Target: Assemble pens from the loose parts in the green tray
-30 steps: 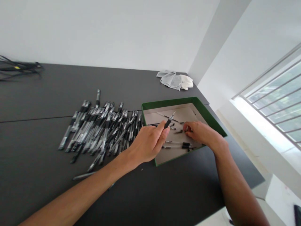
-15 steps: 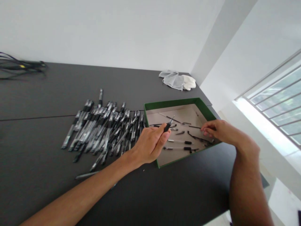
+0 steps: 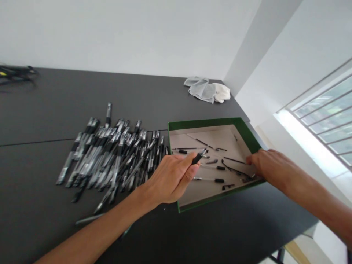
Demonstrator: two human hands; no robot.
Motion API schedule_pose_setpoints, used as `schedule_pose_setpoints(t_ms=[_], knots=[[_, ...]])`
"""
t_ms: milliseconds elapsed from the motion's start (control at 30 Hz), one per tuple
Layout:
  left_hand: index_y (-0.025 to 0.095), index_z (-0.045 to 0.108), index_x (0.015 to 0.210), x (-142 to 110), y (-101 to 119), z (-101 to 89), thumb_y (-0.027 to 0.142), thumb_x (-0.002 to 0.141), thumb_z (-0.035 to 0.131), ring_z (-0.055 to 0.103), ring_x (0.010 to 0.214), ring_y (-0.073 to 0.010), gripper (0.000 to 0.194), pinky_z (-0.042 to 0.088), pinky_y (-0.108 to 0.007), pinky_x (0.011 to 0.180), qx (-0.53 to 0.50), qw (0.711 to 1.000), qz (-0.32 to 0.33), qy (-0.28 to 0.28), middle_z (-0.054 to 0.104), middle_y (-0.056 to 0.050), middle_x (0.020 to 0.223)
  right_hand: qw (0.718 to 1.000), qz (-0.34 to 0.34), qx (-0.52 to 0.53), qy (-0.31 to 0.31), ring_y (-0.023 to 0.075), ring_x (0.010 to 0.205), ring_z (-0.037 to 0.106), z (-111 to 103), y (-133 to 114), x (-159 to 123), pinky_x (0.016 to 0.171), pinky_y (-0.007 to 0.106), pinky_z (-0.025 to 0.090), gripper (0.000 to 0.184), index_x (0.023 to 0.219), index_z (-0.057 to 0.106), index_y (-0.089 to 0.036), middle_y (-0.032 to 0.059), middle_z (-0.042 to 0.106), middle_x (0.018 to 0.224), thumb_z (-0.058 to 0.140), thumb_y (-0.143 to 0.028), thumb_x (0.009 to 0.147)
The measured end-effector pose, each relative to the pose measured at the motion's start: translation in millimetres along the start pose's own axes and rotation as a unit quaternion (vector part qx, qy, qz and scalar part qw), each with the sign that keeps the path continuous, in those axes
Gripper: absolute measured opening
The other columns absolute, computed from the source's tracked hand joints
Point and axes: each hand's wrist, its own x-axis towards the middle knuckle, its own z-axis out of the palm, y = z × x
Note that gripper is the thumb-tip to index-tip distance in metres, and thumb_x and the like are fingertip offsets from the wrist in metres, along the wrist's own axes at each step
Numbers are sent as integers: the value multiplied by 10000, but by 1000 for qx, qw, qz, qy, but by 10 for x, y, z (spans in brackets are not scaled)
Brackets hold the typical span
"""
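My left hand (image 3: 172, 178) is closed around a black pen (image 3: 198, 157), whose tip pokes out over the left part of a green box (image 3: 211, 122). Loose pen parts (image 3: 217, 168) lie on the box's pale floor. My right hand (image 3: 268, 167) rests on the box's right rim with its fingers curled near the parts at that corner; what they hold, if anything, is hidden. A big heap of black-and-clear pens (image 3: 110, 154) lies on the dark table (image 3: 82, 99) left of the box.
White gloves (image 3: 209, 90) lie at the table's far right corner. Black cables (image 3: 15, 71) sit at the far left edge. A single refill (image 3: 88, 219) lies beside my left forearm. The table's right edge drops off by a window.
My right hand has moved from the middle of the box to its right rim. The left hand kept the pen and lowered it slightly. The view shifted a little.
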Motion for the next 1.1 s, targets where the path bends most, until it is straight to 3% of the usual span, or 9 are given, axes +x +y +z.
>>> schedule_pose_setpoints(t_ms=[200, 433, 667, 767, 833, 900, 967, 1033, 1100], knots=[[193, 499, 926, 1, -8, 4, 320, 1096, 297, 465, 548, -128, 292, 360, -271, 566, 21, 1000, 5, 4, 459, 50, 638, 960, -192, -170, -110, 243, 807, 691, 183, 56, 339, 952, 403, 420, 212, 722, 740, -192, 91, 767, 767, 626, -73, 855], [185, 520, 975, -11, -15, 5, 349, 1101, 260, 543, 604, -158, 332, 411, -298, 615, 48, 998, -17, -25, 540, 21, 674, 956, -228, -155, -96, 229, 750, 679, 395, 25, 362, 917, 390, 431, 238, 755, 743, -204, 74, 764, 769, 609, -29, 846], [168, 544, 1066, 2, 6, -10, 384, 1108, 219, 600, 657, -183, 392, 442, -316, 654, 88, 994, -36, -57, 603, -5, 712, 958, -210, -130, -147, 245, 716, 670, 77, 106, 409, 829, 397, 439, 107, 787, 727, -155, 111, 733, 746, 637, -141, 845], [149, 559, 1118, 15, 19, -18, 400, 1111, 198, 631, 678, -191, 440, 453, -318, 661, 126, 989, -36, -67, 643, -25, 748, 980, -186, -11, -69, 211, 697, 634, -221, 168, 389, 776, 361, 442, 69, 844, 707, -193, 59, 690, 721, 640, -210, 843], [145, 568, 1138, 27, 21, -22, 402, 1113, 200, 644, 675, -191, 450, 449, -313, 653, 152, 985, -31, -74, 662, -28, 752, 980, -151, 113, 70, 198, 724, 634, -397, 101, 313, 753, 338, 458, 119, 920, 709, -216, 49, 698, 761, 600, -264, 912], [148, 579, 1129, 40, 18, -26, 405, 1115, 208, 652, 662, -187, 452, 440, -303, 636, 170, 981, -27, -84, 670, -24, 735, 935, -91, 249, 234, 192, 733, 645, -495, -79, 220, 735, 329, 482, 138, 994, 718, -232, 45, 719, 791, 621, -315, 942], [153, 589, 1111, 52, 14, -32, 414, 1116, 213, 652, 640, -181, 458, 424, -292, 613, 189, 977, -23, -92, 673, -22, 717, 861, -36, 376, 341, 187, 706, 654, -501, -333, 161, 719, 333, 498, 146, 1048, 722, -243, 36, 732, 782, 650, -324, 949], [155, 594, 1112, 64, 16, -43, 419, 1116, 211, 653, 632, -175, 464, 407, -283, 598, 207, 973, -16, -99, 684, -25, 720, 820, -41, 458, 341, 179, 673, 659, -442, -582, 168, 708, 336, 503, 161, 1068, 736, -243, 22, 736, 745, 663, -332, 956], [160, 597, 1132, 76, 26, -57, 422, 1116, 211, 660, 640, -173, 466, 394, -277, 594, 221, 969, -13, -111, 694, -26, 730, 807, -47, 491, 326, 175, 662, 663, -369, -761, 228, 715, 339, 503, 174, 1058, 753, -228, 15, 739, 718, 678, -345, 953]])
